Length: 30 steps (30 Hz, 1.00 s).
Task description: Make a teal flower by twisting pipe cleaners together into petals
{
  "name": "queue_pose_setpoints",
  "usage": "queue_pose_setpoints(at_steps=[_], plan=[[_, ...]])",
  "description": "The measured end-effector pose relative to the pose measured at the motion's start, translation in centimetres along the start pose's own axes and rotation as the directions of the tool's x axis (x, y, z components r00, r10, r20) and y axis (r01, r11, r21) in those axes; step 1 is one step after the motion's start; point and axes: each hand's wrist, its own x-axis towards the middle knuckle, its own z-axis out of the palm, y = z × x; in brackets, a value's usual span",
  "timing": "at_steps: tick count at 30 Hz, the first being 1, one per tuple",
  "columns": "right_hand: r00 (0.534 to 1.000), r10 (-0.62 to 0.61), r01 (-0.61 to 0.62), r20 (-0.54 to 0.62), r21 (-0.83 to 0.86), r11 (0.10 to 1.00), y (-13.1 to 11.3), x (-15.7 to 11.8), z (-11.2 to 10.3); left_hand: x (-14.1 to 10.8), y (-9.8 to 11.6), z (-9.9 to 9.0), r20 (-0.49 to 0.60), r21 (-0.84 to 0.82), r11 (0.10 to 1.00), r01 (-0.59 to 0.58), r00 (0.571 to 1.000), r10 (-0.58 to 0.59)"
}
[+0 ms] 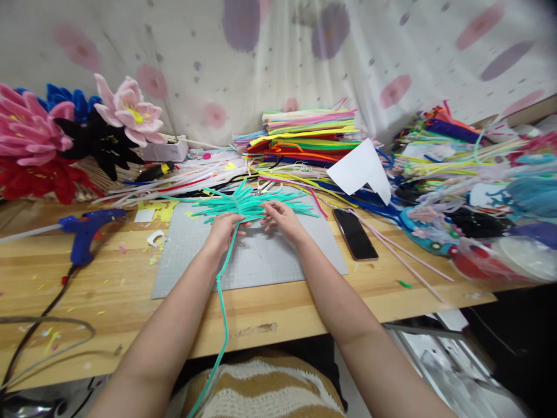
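A fringed row of teal pipe cleaners [250, 202], joined along a middle spine, is held just over the grey cutting mat [270, 261]. My left hand [225, 231] is closed on the near end of the spine. From there a long teal strand [223, 307] runs down past the table edge toward my lap. My right hand [281, 219] is at the right side of the row, its bent fingers pinching at the near teal stems. Its fingertips are small and partly blurred. Behind the row lie scissors [266, 187], partly covered by the stems.
A blue glue gun [89, 229] lies left with its cord. A black phone [355, 234] rests right of the mat. Stacked coloured pipe cleaners [308, 136] and a white paper piece [361, 171] are behind. Fuzzy flowers [130, 110] stand back left; bagged supplies [509, 255] crowd the right.
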Motion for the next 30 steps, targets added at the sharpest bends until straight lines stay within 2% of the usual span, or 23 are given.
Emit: queue_pose_setpoints(at_steps=[3, 6, 8, 12, 16, 19, 25, 30], plan=[[0.999, -0.038, 0.038, 0.003, -0.036, 0.999, 0.4, 0.2, 0.4, 0.1, -0.6, 0.0, 0.030, 0.030, 0.994, -0.104, 0.994, 0.103], [0.993, -0.056, 0.054, -0.103, -0.025, 0.998, 0.9, 0.6, 0.5, 0.1, -1.1, 0.0, 0.084, 0.004, 0.979, -0.206, 0.975, 0.204], [0.987, -0.049, 0.049, -0.153, -0.004, 0.999, 1.1, 0.7, 0.5, 0.1, -1.2, -0.1, 0.112, -0.003, 0.972, -0.233, 0.966, 0.232], [0.991, -0.038, 0.041, -0.130, 0.023, 0.999, 1.2, 0.6, 0.5, 0.1, -1.1, -0.2, 0.098, 0.001, 0.972, -0.235, 0.967, 0.234], [0.998, -0.053, 0.052, -0.025, -0.004, 0.999, 1.1, 0.2, 0.8, 0.1, -1.1, -0.2, 0.084, -0.007, 0.968, -0.250, 0.965, 0.250], [0.998, -0.052, 0.053, 0.019, -0.047, 0.997, 1.0, 0.1, 1.0, 0.0, -1.0, 0.0, 0.031, -0.036, 0.975, -0.219, 0.975, 0.220], [1.000, 0.000, 0.000, -0.003, -0.107, 0.994, 0.8, 0.0, 1.2, -0.3, -0.5, 0.4, -0.001, -0.069, 0.989, -0.128, 0.992, 0.129], [1.000, -0.021, 0.018, -0.012, -0.180, 0.984, 1.1, 0.3, 1.6, -0.2, -0.7, 0.5, -0.015, -0.026, 0.987, -0.161, 0.987, 0.160]])
